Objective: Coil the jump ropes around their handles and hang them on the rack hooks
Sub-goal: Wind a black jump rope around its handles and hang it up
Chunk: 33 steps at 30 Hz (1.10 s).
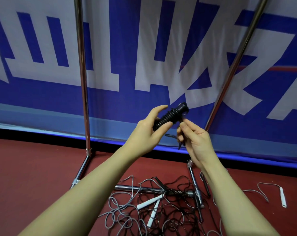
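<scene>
**Both our hands raised, both gripping**

We hold both bare forearms stretched forward and up. Our left hand point(149, 128) curls thumb and fingers round what it grips, index finger extended. Our right hand point(193, 138) pinches with bent fingertips, palm turned inward.

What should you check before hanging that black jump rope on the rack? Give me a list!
1. Rope wound tightly round the black handles: ok, neat coils show.
2. Left hand grips the bundle: ok.
3. Loose rope end tucked in: not ok, the right hand pinches a short tail that sticks out.
4. Hook within reach: cannot tell, only the rack poles show, no hooks.
5. Bundle free of the rope pile on the floor: ok, nothing trails down.
6. More ropes left to coil: yes, white handles lie in the tangle.
</scene>
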{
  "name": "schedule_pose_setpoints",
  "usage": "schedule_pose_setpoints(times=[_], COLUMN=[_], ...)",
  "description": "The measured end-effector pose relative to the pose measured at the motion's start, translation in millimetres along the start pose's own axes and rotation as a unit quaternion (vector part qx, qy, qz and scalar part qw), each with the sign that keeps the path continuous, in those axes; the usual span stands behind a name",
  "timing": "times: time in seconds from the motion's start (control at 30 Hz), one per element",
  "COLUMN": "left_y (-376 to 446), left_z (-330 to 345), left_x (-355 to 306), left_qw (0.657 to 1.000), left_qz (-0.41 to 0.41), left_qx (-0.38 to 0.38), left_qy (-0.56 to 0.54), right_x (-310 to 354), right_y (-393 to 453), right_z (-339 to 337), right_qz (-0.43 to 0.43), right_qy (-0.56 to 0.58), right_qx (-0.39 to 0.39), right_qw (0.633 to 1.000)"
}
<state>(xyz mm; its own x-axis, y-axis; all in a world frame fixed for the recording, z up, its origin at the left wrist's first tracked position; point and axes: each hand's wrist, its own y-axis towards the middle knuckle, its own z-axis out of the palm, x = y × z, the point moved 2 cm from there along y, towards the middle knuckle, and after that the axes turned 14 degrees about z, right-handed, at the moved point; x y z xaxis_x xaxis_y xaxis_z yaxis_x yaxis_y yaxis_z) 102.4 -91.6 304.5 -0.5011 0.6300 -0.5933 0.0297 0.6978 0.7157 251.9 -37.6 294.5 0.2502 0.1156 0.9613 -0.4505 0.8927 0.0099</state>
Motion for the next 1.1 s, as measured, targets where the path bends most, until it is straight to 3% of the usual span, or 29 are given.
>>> schedule_pose_setpoints(times=[0.17,0.27,0.37,0.5,0.67,0.83,1.0,1.1], left_y=[3.7,3.5,2.2,3.8,-1.8,1.5,-5.3,-7.0], left_z=[-0.2,-0.4,8.2,15.0,7.2,-6.4,-5.3,-3.4], left_x=[2.7,12.3,11.6,12.8,14.8,15.3,9.9,8.5], left_qw=[0.999,0.992,0.950,0.916,0.916,0.975,0.988,0.989], left_qz=[-0.002,0.023,0.078,0.149,0.147,0.002,0.026,0.020], left_qx=[0.034,0.038,0.002,-0.031,0.006,0.026,0.008,0.006], left_qy=[-0.038,0.119,0.302,0.372,0.372,0.220,0.155,0.144], right_x=[1.5,0.7,-1.0,-1.6,-3.9,-1.0,-5.6,-4.3], right_y=[-4.1,-4.2,-2.8,-2.1,-3.3,-2.4,1.8,0.3], right_z=[-1.5,-1.4,3.2,8.2,9.0,4.8,-5.0,-4.0], right_qz=[-0.003,-0.007,-0.005,-0.004,0.000,-0.003,-0.020,-0.018], right_qy=[-0.025,-0.041,-0.034,-0.019,-0.044,-0.074,-0.132,-0.119], right_qx=[0.005,-0.030,-0.072,-0.106,-0.096,-0.013,-0.066,-0.059], right_qw=[1.000,0.999,0.997,0.994,0.994,0.997,0.989,0.991])
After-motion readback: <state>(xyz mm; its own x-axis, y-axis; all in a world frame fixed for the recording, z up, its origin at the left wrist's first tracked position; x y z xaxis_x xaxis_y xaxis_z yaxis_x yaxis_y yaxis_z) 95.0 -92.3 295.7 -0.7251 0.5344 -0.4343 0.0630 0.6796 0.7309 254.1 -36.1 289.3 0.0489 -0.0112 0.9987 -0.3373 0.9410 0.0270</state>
